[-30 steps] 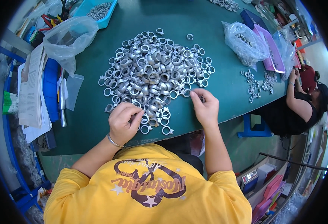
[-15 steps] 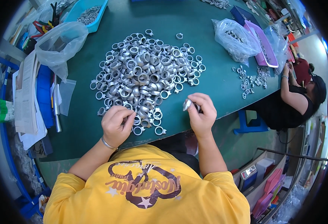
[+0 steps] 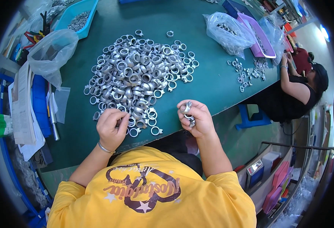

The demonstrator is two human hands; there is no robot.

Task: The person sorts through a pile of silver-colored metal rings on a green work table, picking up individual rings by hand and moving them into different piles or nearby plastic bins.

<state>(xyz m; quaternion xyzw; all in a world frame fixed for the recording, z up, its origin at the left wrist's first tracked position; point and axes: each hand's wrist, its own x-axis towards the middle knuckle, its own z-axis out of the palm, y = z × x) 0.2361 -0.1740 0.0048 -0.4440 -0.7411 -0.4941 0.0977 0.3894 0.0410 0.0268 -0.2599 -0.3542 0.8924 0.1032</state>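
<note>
While silver rings (image 3: 186, 108) pinched in our right hand (image 3: 198, 119) sit near the edge of the green tabletop (image 3: 214, 83), a slack grip could drop them, and we cannot tell whether our left hand (image 3: 111, 128), curled by the ring pile (image 3: 134, 74), holds anything.

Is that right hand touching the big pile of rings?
Apart. In the head view, green tabletop shows between the right hand and the pile of rings.
</note>
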